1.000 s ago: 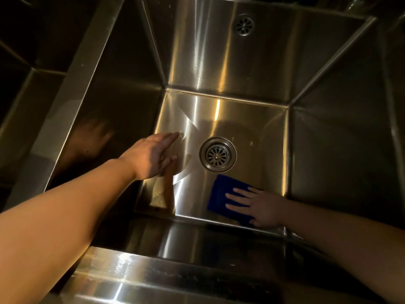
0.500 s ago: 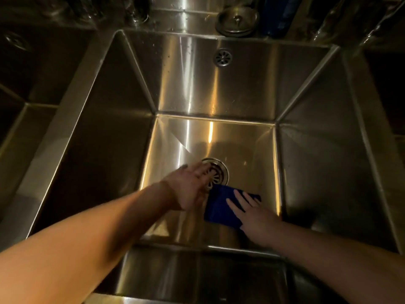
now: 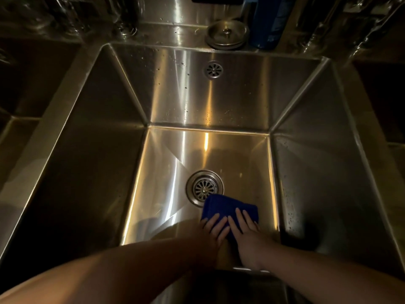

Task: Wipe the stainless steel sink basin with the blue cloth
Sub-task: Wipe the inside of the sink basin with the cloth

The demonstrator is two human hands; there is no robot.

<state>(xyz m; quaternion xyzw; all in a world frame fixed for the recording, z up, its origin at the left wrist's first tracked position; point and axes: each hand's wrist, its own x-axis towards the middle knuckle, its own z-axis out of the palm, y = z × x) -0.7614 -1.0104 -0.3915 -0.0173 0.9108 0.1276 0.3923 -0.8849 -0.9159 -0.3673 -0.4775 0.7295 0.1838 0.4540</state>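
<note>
A deep stainless steel sink basin (image 3: 219, 99) fills the head view. On its floor, near the front wall, lies a folded blue cloth (image 3: 225, 206), its far corner overlapping the round drain (image 3: 205, 188). My left hand (image 3: 213, 230) and my right hand (image 3: 248, 235) lie side by side on the cloth's near half. Both press it flat against the floor with fingers spread. The near edge of the cloth is hidden under my hands.
A round metal strainer lid (image 3: 227, 34) and a dark blue bottle (image 3: 268, 20) stand on the back ledge. An overflow grille (image 3: 213, 69) is in the back wall. A second basin (image 3: 19, 88) lies to the left. Water drops dot the walls.
My left hand has come from the left of the drain down onto the cloth beside my right hand. The view has tilted up, showing the back ledge.
</note>
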